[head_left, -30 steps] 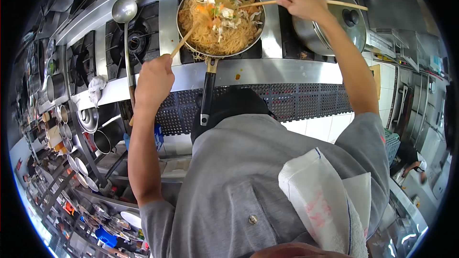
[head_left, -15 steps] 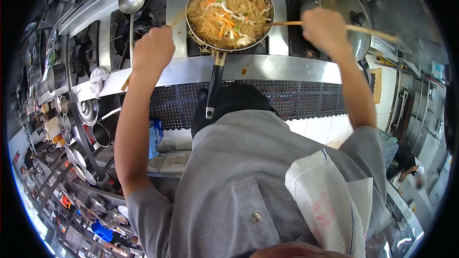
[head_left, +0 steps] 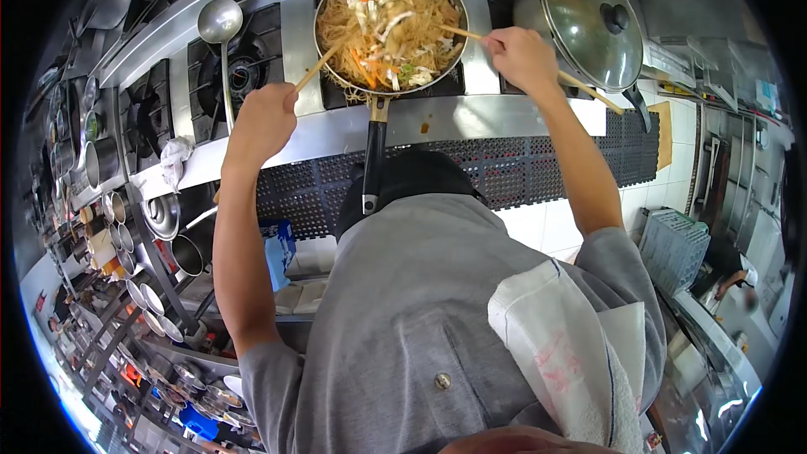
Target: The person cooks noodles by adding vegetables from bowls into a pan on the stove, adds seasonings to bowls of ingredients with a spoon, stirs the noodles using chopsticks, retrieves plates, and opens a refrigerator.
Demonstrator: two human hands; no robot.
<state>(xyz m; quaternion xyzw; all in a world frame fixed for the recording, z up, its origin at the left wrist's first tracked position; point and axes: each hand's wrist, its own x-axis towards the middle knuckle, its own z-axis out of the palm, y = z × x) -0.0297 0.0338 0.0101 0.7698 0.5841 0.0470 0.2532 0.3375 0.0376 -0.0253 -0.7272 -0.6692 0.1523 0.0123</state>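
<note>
A frying pan [head_left: 446,68] full of thin noodles [head_left: 382,25] with carrot strips and pale shreds sits on the stove. Its black handle [head_left: 376,151] points toward my body. My left hand [head_left: 263,122], closed in a fist, grips a wooden stick [head_left: 318,67] that slants into the noodles from the left. In my right hand [head_left: 523,59] is a second long wooden stick [head_left: 458,31], its front end among the noodles and its back end jutting out past my wrist. The buried tips of both sticks are hidden.
A large pot with a glass lid [head_left: 593,21] stands right of the pan. On the left, a ladle [head_left: 220,21] lies over a burner [head_left: 244,76], and a white cloth [head_left: 175,160] hangs at the stove's edge. Far right, another person [head_left: 730,269] is partly visible.
My left hand has moved down a little. My right hand has shifted left and slightly down, its stick now sloping down to the right. The noodles are heaped differently, and the view has shifted slightly.
</note>
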